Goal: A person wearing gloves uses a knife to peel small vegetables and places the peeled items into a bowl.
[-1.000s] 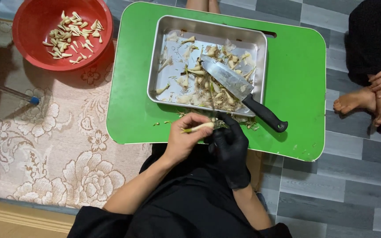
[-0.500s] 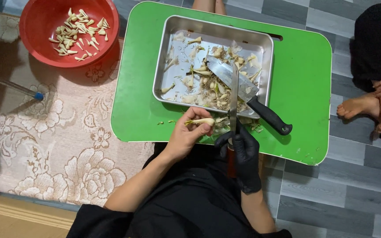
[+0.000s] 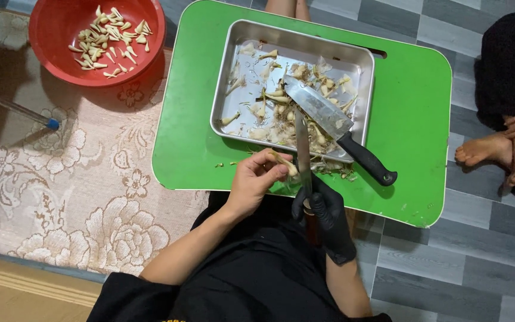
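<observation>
My bare left hand point(image 3: 256, 180) pinches a small pale garlic clove point(image 3: 284, 163) over the near edge of a green tray table point(image 3: 418, 113). My right hand point(image 3: 323, 209), in a black glove, grips a small paring knife point(image 3: 303, 149) whose blade points away from me, right beside the clove. A steel baking tray point(image 3: 236, 95) on the table holds garlic cloves and papery skins. A large black-handled kitchen knife point(image 3: 338, 128) lies slanted across the steel tray's right side, handle over the rim.
A red bowl point(image 3: 52, 36) with several peeled cloves sits on the floral mat point(image 3: 78, 179) at the far left. A thin metal rod with a blue tip point(image 3: 19, 108) lies on the mat. Another person's feet and hand point(image 3: 508, 149) rest on the grey tiles at right.
My right hand has brought the small knife up with its blade pointing away, next to the clove. My left hand shifted slightly right along the table's near edge.
</observation>
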